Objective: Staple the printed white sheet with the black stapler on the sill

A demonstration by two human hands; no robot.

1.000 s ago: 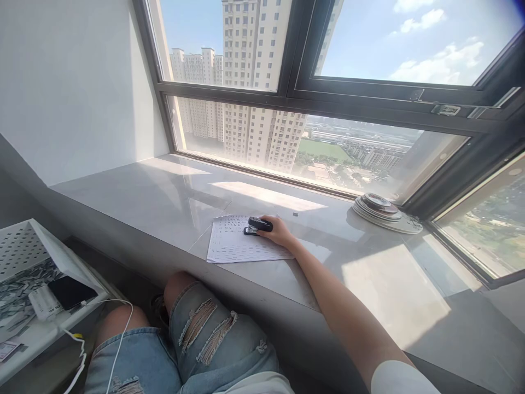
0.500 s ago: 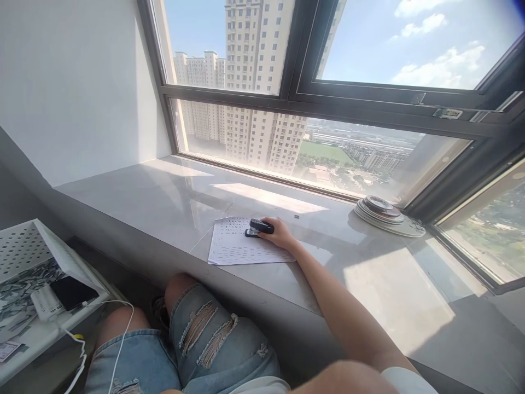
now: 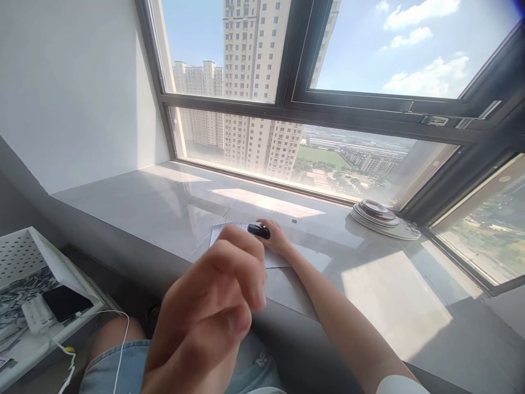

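My right hand [image 3: 275,236] is closed around the back end of a black stapler [image 3: 259,231], which stands over the written sheets of paper [image 3: 279,261] on the sill. My left hand [image 3: 209,306] is raised close to the camera, blurred, its fingers loosely curled with a gap before the thumb. Nothing shows between those fingers. It hides most of the paper and the stapler's lower front. Beyond the right hand lies a small grey strip [image 3: 294,221], perhaps staples.
Stacked plates [image 3: 375,219] sit at the right end of the grey sill [image 3: 123,202], by the window. At lower left a white cart [image 3: 77,262] holds a black phone [image 3: 68,302], a white cable [image 3: 123,350] and many small grey pieces.
My left hand has come up from below into the middle of the view. The right hand stays at the stapler on the paper. The view has shifted slightly.
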